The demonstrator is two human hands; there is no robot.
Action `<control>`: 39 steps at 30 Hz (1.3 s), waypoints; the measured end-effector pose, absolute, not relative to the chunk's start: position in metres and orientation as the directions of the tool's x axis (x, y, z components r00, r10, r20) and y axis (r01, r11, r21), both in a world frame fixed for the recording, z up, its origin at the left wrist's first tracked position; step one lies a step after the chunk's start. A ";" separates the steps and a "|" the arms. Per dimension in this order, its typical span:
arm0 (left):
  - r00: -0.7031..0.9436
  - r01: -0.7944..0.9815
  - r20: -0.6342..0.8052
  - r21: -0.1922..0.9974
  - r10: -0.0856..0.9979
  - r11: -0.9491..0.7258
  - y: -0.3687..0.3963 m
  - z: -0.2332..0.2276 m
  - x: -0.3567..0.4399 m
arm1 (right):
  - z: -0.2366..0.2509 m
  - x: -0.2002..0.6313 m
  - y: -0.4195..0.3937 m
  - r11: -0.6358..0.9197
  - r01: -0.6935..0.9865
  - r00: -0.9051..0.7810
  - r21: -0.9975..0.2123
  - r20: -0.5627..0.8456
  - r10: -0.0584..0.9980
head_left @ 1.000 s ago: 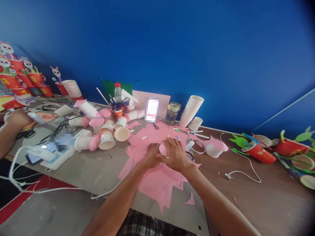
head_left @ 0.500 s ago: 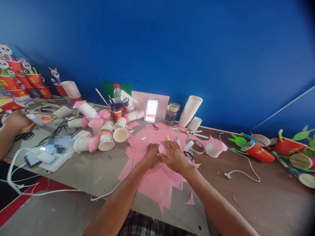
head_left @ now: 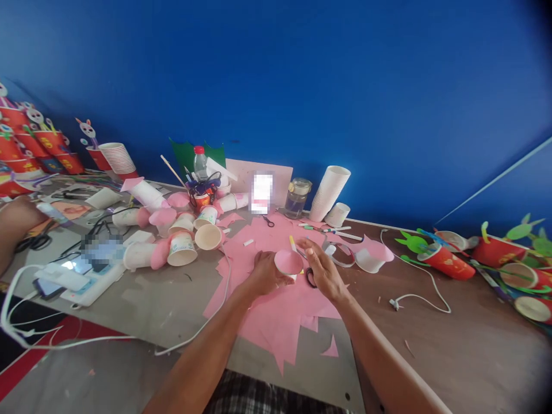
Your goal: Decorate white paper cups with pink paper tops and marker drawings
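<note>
Pink-topped paper cup [head_left: 288,263] sat above the pink paper sheets [head_left: 276,336], near centre, clasped by left hand [head_left: 264,272], fingers curled round its left side. Pink end faced up and nearward; long axis foreshortened, exact tilt unclear. Right hand [head_left: 324,271] was just right of the cup, apparently clear of it, fingers loosely spread, no hold seen. Left hand was nearer.
</note>
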State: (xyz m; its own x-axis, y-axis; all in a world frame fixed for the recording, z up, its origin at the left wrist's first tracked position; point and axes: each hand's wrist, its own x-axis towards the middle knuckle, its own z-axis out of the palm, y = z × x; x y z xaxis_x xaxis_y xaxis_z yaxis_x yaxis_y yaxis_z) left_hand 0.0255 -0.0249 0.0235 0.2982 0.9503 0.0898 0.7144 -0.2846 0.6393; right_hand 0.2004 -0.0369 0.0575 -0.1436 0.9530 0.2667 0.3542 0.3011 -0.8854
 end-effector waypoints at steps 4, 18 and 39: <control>0.300 0.726 0.054 0.635 0.952 -0.264 -0.027 0.033 0.027 | 0.045 0.195 -0.037 0.317 0.334 -0.140 -0.888 0.286 0.948; 0.375 0.679 0.164 0.622 0.912 -0.391 -0.025 0.020 0.027 | 0.037 0.172 -0.028 0.528 0.499 -0.262 -0.687 0.462 0.848; 0.275 -0.083 0.079 0.995 0.958 -0.058 -0.026 0.026 0.010 | 0.049 0.180 -0.052 0.110 -0.035 0.040 -0.993 0.109 0.993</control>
